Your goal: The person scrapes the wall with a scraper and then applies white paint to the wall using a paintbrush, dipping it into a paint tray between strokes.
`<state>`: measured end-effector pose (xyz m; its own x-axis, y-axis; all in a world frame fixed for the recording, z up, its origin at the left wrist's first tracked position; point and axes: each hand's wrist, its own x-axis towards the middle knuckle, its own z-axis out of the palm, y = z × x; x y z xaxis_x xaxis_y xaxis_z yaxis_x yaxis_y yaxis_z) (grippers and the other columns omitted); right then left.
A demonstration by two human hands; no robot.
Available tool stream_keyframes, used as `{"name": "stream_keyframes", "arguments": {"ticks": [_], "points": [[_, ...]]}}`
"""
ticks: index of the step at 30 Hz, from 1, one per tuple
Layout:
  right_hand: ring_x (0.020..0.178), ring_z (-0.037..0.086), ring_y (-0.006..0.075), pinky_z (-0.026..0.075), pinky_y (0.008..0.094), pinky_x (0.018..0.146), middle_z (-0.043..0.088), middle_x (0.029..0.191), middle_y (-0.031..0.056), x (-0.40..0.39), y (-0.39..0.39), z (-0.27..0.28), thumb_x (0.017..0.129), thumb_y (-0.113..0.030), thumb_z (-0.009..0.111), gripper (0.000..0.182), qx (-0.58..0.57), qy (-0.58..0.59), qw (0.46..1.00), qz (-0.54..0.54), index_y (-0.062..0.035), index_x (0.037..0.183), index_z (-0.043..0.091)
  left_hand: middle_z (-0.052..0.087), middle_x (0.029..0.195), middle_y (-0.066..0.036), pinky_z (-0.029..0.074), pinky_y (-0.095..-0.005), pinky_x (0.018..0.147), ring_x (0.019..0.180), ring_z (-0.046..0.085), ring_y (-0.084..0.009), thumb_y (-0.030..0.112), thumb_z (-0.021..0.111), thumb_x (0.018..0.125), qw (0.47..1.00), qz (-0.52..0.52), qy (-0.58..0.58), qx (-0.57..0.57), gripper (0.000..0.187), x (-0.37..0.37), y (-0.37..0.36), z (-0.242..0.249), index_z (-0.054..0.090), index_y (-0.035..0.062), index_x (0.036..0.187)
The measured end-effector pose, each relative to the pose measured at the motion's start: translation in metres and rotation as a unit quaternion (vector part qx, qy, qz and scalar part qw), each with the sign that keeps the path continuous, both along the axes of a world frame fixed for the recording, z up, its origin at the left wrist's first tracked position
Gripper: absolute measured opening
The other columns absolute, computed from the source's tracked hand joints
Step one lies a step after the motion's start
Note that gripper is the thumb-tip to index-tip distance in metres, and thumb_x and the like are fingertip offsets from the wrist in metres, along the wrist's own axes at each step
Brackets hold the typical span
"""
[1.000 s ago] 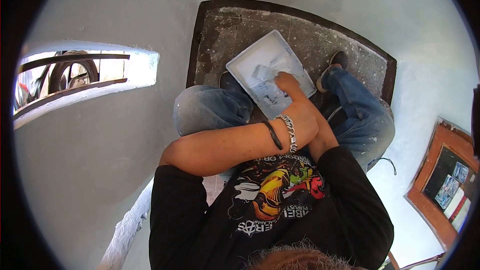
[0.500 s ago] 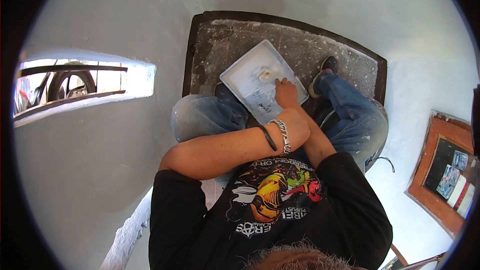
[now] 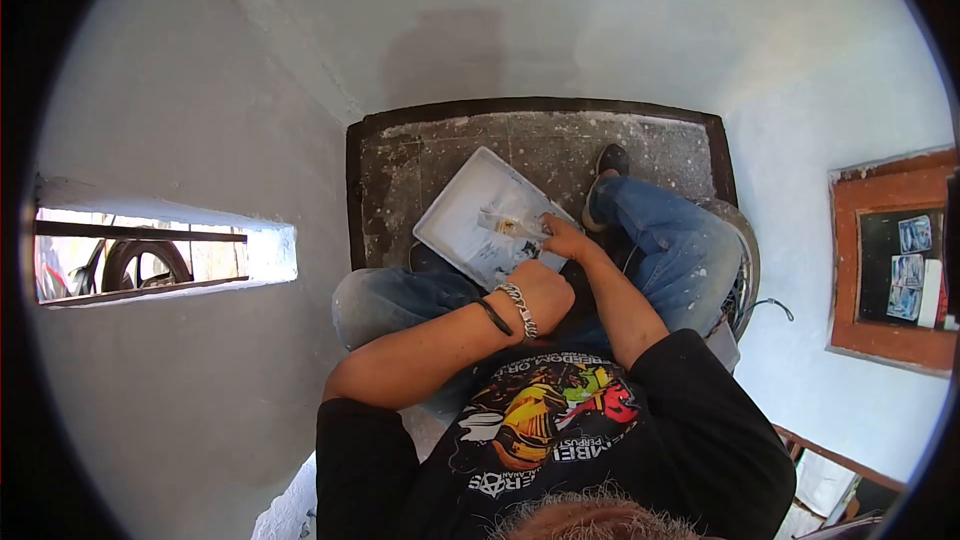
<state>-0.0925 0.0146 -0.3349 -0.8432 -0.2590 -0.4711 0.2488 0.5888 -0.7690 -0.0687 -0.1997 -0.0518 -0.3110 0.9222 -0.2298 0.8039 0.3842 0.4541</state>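
Observation:
A white tray [image 3: 450,212] with white paint and grey smears lies tilted on the floor between my knees. My right hand [image 3: 563,237] reaches over its right side, fingers closed on the end of what looks like a paintbrush [image 3: 510,225], pale with a yellowish patch, lying across the tray's middle. Close to the tray's near corner, my left hand [image 3: 540,300] is curled in a fist, its back to the camera. Its fingers are hidden, so what it holds, if anything, does not show. A chain bracelet [image 3: 517,312] and a dark band circle that wrist.
Paint-spotted dark floor [image 3: 400,180] ends at a dark skirting [image 3: 540,105] under grey-white walls. On the left is a slot window [image 3: 270,252] with a wheel beyond it. A wooden frame [image 3: 845,270] with packets stands right. My jeans [image 3: 660,240] flank the tray.
The view has tilted, so tray and floor sit lower. My left hand has moved off the right forearm towards the tray's near corner. My right hand now grips the brush, which has turned.

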Motion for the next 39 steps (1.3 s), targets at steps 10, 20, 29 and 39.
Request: {"name": "stream_keyframes", "arguments": {"ticks": [10,20,29,39], "points": [[0.050,0.046,0.0108,0.033,0.0258,0.043,0.056,0.069,0.0040,-0.011,-0.017,0.082,0.086,-0.021,0.059,0.019,-0.211,-0.097,0.946,-0.225,-0.0035,0.094,0.058,0.067,0.069,-0.014,0.052,-0.0400,0.059,0.070,0.068,-0.0292,0.017,0.065,0.072,1.000,0.006,0.001,0.011,0.012,0.004,-0.001,-0.014,0.066,0.0056,0.076],[0.049,0.044,0.0121,0.033,0.0269,0.040,0.051,0.071,0.0028,-0.109,-0.009,0.182,0.091,-0.018,0.052,0.015,-0.339,0.013,0.856,-0.391,-0.0045,0.095,0.055,0.066,0.068,-0.014,0.052,-0.0413,0.058,0.068,0.068,-0.0306,0.017,0.062,0.074,0.999,0.003,0.011,0.036,0.013,0.003,-0.001,-0.013,0.066,0.0044,0.076],[0.043,0.037,0.0105,0.029,0.0267,0.038,0.049,0.069,0.0018,-0.172,0.036,0.255,0.094,-0.022,0.049,0.016,-0.296,0.027,0.861,-0.412,-0.0064,0.093,0.051,0.065,0.066,-0.015,0.051,-0.0414,0.056,0.067,0.067,-0.0312,0.015,0.059,0.075,0.999,0.020,0.015,0.044,0.012,0.000,-0.003,-0.015,0.064,0.0040,0.077],[0.045,0.037,0.0094,0.026,0.0239,0.038,0.047,0.069,0.0016,-0.205,0.048,0.189,0.094,-0.020,0.048,0.012,-0.265,-0.030,0.848,-0.459,-0.0078,0.092,0.049,0.066,0.067,-0.014,0.051,-0.0426,0.056,0.066,0.067,-0.0307,0.016,0.057,0.076,0.999,0.015,0.011,0.027,0.014,-0.008,-0.002,-0.019,0.064,0.0040,0.078]]}}
